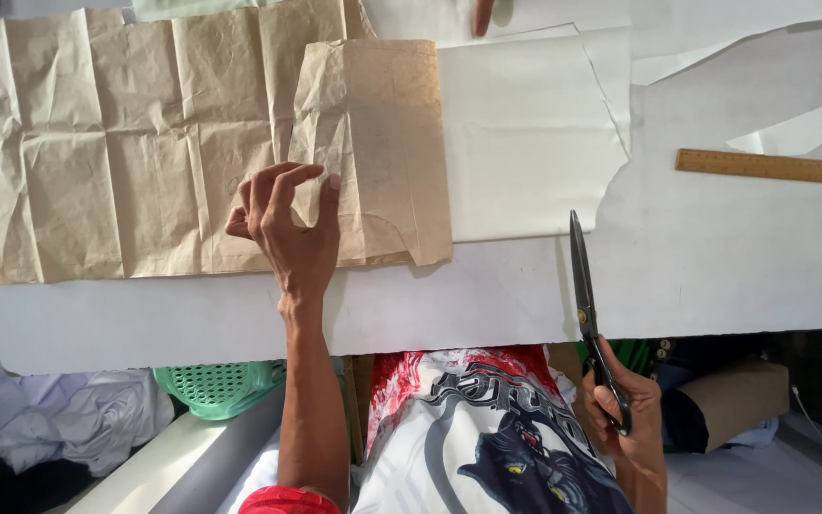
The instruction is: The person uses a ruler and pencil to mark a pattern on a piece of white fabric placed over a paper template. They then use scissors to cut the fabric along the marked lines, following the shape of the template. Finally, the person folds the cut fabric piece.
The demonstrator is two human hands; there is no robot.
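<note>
Scissors [585,305] sit nearest, gripped by the right hand [625,409] through the handle loops, fingers curled shut around them; blades closed, long axis running almost straight away from the body, tip over the white fabric [715,266]. Left hand [287,224] lies further out and to the left, fingertips spread and pressing the folded brown paper pattern [378,143] flat at its lower left part. Pattern's lower edge lies up-left of the scissor tip, well apart. Bare fabric separates them. Beyond, a wooden ruler [773,167] rests at far right; another person's fingertip [480,14] shows at the top edge.
</note>
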